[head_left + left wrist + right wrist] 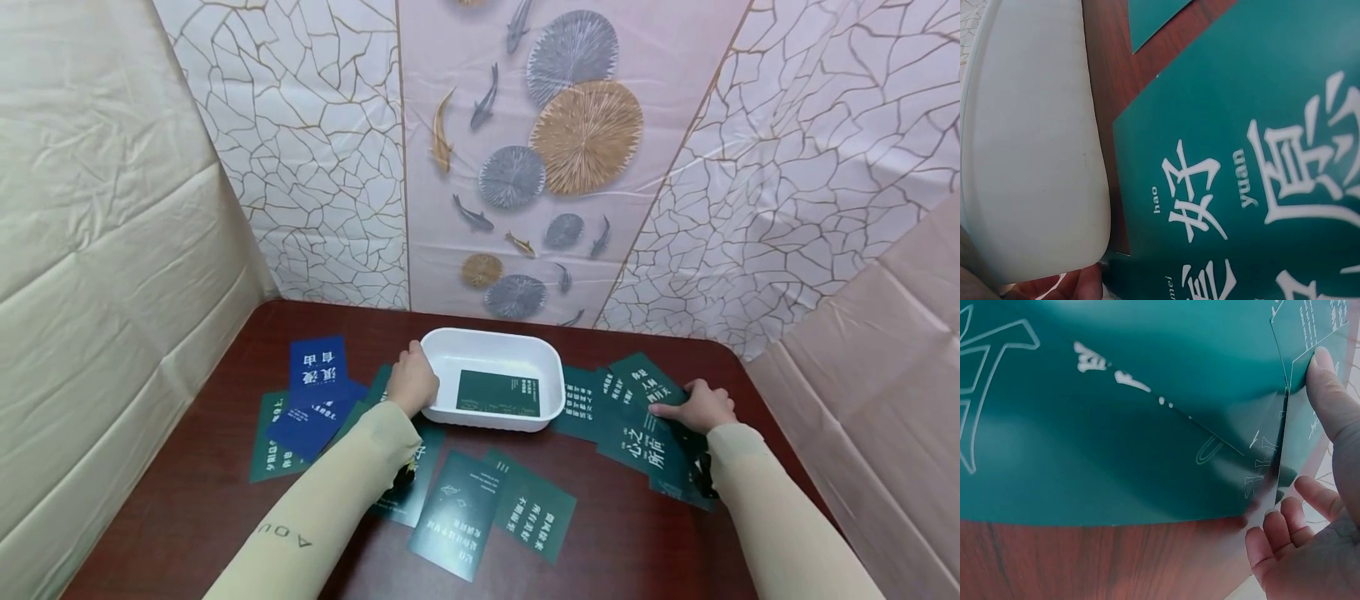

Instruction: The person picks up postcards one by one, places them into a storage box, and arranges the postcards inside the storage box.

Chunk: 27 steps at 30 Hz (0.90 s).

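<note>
A white plastic tub [491, 420] stands in the middle of the table with a green card [480, 390] lying flat inside. My left hand [412, 380] grips the tub's left side. In the left wrist view, fingertips [1088, 284] show at the lower end of the tub wall [1035, 144]. At the right, my right hand [702, 407] pinches the edge of a green card [643, 372] over a spread of overlapping green cards [626, 446]. The right wrist view shows the thumb [1322, 378] on that card's face and the fingers at its edge.
Blue cards [318, 371] overlap a green card [268, 454] at the left. Nearer the front lie more green cards [457, 517], partly beneath the left forearm. Patterned cloth [517, 167] hangs behind the dark red table [600, 533]; pale cloth [112, 250] hangs at the sides.
</note>
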### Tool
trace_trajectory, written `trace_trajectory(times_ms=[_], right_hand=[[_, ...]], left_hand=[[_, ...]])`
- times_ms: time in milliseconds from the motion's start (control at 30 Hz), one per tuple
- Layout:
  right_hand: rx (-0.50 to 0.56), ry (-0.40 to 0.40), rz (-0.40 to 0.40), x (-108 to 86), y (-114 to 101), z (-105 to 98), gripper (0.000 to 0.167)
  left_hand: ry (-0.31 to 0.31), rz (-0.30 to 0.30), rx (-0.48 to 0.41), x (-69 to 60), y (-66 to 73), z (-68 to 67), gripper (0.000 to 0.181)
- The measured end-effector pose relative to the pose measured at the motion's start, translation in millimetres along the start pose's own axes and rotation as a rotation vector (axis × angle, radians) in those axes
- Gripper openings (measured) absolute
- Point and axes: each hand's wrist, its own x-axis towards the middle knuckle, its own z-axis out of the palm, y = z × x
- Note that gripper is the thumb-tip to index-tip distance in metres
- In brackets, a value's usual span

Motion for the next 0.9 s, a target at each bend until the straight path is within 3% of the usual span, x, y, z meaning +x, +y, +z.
trace_trajectory(times_ms=[567,900], right_hand=[[0.021,0.066,0.004,-6.2,-5.0,-2.2,0.107],[0.15,0.049,-0.01,-2.4,3.9,-3.3,0.097]], left_hand=[[0.001,0.001,0.001,3.0,-0.6,0.6,0.066],[0.0,-0.004,0.002,3.5,-1.8,2.0,0.066]])
